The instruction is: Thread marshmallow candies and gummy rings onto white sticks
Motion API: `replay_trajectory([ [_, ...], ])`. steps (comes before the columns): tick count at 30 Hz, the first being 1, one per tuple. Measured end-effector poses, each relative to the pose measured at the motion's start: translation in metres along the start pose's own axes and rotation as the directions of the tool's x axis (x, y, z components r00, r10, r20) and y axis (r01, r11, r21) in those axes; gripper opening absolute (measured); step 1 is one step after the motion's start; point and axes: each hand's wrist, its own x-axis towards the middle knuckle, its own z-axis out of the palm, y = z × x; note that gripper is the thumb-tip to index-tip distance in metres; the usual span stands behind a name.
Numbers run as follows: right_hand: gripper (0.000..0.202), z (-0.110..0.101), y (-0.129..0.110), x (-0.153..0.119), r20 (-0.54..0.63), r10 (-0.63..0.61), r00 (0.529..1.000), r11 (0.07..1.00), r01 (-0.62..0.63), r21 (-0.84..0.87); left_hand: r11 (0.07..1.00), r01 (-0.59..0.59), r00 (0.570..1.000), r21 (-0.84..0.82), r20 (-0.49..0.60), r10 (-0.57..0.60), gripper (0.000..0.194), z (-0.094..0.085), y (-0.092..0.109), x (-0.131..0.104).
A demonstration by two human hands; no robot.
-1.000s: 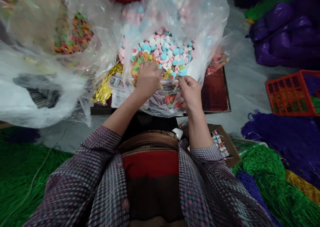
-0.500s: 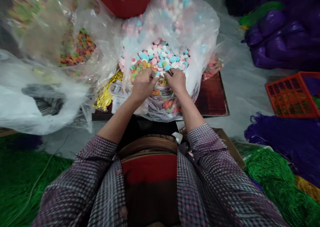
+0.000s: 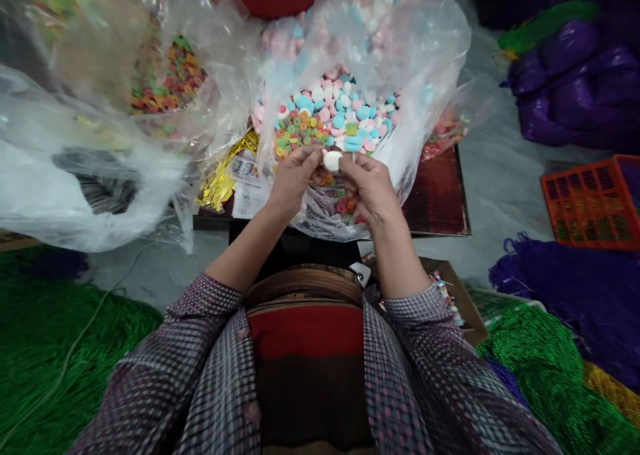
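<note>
A worker's left hand point(image 3: 294, 178) and right hand point(image 3: 373, 185) pinch a white candy point(image 3: 333, 161) from either side, above an open plastic bag point(image 3: 430, 35) on a table point(image 3: 435, 195). From the candy, pastel pieces point(image 3: 345, 101) fill 12 o'clock, ring-shaped sweets point(image 3: 301, 131) 10, gold tinsel point(image 3: 219, 188) 9.

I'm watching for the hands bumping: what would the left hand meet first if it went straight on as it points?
The left hand would likely meet the white piece, which it may be touching, then the right hand; depth is unclear.
</note>
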Motion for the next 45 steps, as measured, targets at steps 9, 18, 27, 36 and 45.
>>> replay_trajectory([
  [9,0.020,0.016,0.005,-0.011,-0.102,0.020,0.995,1.000,-0.019,0.016,0.999,-0.021,0.990,-0.033,0.136,0.025,0.036,0.000,-0.003,-0.012],
  [18,0.036,0.010,0.005,-0.026,-0.075,-0.038,0.996,0.999,0.036,-0.028,0.997,-0.027,0.996,-0.078,0.081,0.034,0.026,-0.007,-0.006,-0.010],
  [27,0.035,-0.005,0.007,-0.079,0.172,-0.017,0.985,0.959,0.064,-0.275,0.989,0.081,0.991,-0.122,0.118,-0.067,0.040,-0.009,-0.012,-0.007],
  [36,0.039,-0.007,0.003,-0.079,0.171,-0.039,0.985,0.921,0.102,-0.376,0.998,0.005,0.997,-0.059,0.076,-0.001,0.047,-0.011,-0.017,-0.003],
  [45,0.032,-0.008,0.004,-0.079,0.136,0.065,0.989,0.933,-0.012,-0.361,0.982,-0.171,0.985,0.082,-0.015,0.173,0.025,-0.010,-0.012,-0.010],
])
